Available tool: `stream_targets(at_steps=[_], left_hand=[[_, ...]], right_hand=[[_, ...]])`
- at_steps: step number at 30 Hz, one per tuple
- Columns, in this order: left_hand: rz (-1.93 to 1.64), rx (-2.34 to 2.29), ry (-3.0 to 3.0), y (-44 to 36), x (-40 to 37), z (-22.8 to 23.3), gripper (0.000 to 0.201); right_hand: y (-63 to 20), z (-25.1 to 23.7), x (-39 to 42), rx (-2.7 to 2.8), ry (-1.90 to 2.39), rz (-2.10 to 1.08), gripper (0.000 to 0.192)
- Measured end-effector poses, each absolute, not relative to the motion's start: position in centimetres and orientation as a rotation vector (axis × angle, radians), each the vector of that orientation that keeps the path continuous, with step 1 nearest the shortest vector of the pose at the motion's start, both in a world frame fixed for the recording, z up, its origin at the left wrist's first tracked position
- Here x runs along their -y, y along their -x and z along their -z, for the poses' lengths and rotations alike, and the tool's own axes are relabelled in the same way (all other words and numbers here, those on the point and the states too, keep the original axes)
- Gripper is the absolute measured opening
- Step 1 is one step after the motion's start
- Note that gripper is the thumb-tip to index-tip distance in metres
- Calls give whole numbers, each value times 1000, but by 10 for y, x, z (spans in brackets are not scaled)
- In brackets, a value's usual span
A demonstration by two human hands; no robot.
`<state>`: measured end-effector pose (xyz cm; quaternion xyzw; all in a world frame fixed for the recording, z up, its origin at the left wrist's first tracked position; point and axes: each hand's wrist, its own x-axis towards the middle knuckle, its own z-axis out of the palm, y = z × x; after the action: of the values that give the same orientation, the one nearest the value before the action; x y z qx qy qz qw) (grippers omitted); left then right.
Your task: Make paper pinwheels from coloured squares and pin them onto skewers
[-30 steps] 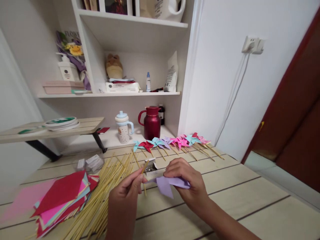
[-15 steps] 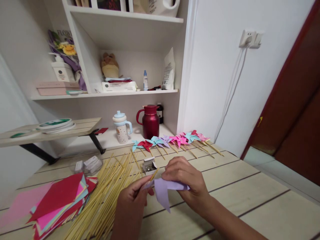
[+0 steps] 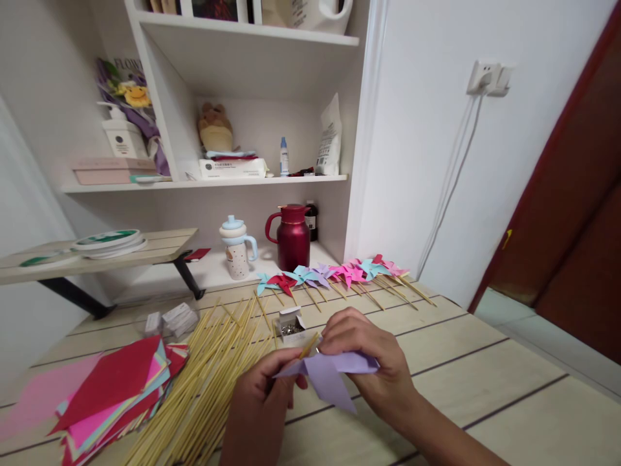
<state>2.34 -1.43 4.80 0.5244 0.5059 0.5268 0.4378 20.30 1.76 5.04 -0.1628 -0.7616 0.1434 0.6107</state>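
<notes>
A lilac paper pinwheel point(image 3: 332, 382) is held between my two hands above the table. My left hand point(image 3: 264, 391) is closed, its thumb and fingers pinching the pinwheel's left side by a short visible end of a thin wooden stick point(image 3: 309, 345). From the right, my right hand point(image 3: 366, 353) is closed over the pinwheel's other side, fingertips near the stick's end. A small shiny bit shows at those fingertips, too small to name for sure. Just beyond the hands stands an open little white box point(image 3: 291, 312) of metal pins point(image 3: 291, 329).
Many loose wooden sticks point(image 3: 194, 382) lie left of my hands, beside a stack of coloured paper point(image 3: 111, 382). Finished pinwheels point(image 3: 349, 275) line the table's back edge. Behind them stand a red jug point(image 3: 293, 239) and a speckled cup point(image 3: 237, 259).
The pinwheel has shifted slightly right and tilted, its hanging blade swinging rightward. The stick's end has moved a little to the right, and a shiny bit now shows by my right fingertips.
</notes>
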Motion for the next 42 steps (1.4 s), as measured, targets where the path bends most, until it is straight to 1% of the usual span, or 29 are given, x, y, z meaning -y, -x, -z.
stream_targets(at_steps=[4,9,16,24,37,42], left_hand=[[-1292,-1245,-1332,-26,20,-52,21],[-1424,-1307,-1320,-30,25,-54,20],[-1429,-1297,-1432,-27,22,-47,24],[-1542,-1334,-1435,-34,29,-52,22],[-1619,-1335,-1623,-30,27,-47,26],[-1564,-1329,-1810,-23,23,-43,28]], right_hand=[[-202,-52,-16,1742,412,-322,8],[-201,-54,-14,1732,408,-312,7],[-202,-56,-13,1699,383,-286,11],[-203,-53,-13,1717,386,-306,8],[-202,-56,-13,1707,387,-284,8],[-202,-56,-12,1703,378,-282,8]])
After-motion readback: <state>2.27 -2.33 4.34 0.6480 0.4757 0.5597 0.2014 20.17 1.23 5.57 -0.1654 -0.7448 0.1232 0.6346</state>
